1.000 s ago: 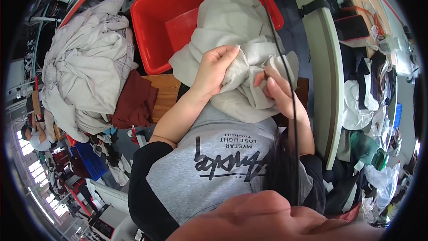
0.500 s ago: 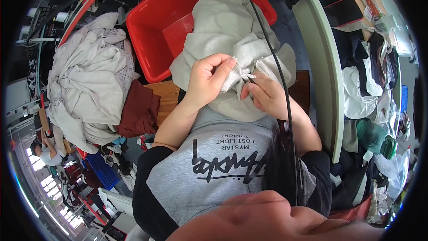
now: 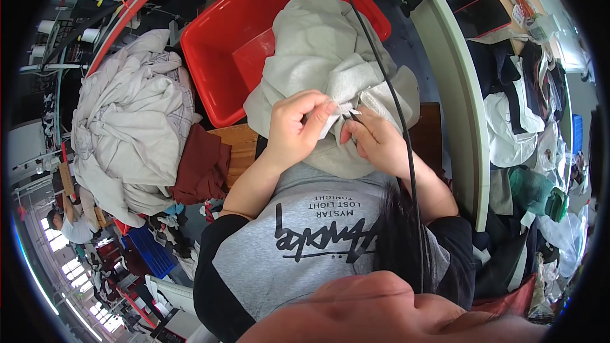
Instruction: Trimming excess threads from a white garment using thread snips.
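A light grey cloth garment (image 3: pixel 311 38) lies across my lap and legs, bunched up near my hands. My left hand (image 3: pixel 295 124) is closed, pinching a folded edge of this garment between thumb and fingers. Close beside it, my right hand (image 3: pixel 378 140) is closed around what look like small thread snips (image 3: pixel 354 117); only a dark pointed tip shows, the rest is hidden in the fingers. That tip is at the pinched edge, next to a small white bit of cloth or tag. Whether it touches the cloth I cannot tell.
A red plastic tub (image 3: pixel 222 44) stands beyond my lap. At left are a heap of light grey garments (image 3: pixel 130 127) and a dark red cloth (image 3: pixel 202 164). A black cable (image 3: pixel 389 82) hangs down past my right hand. A pale table edge (image 3: pixel 460 82) runs along the right.
The pinched edge has been drawn down and bunched, so less of it shows between my hands. Both hands stay close together. The view has shifted slightly.
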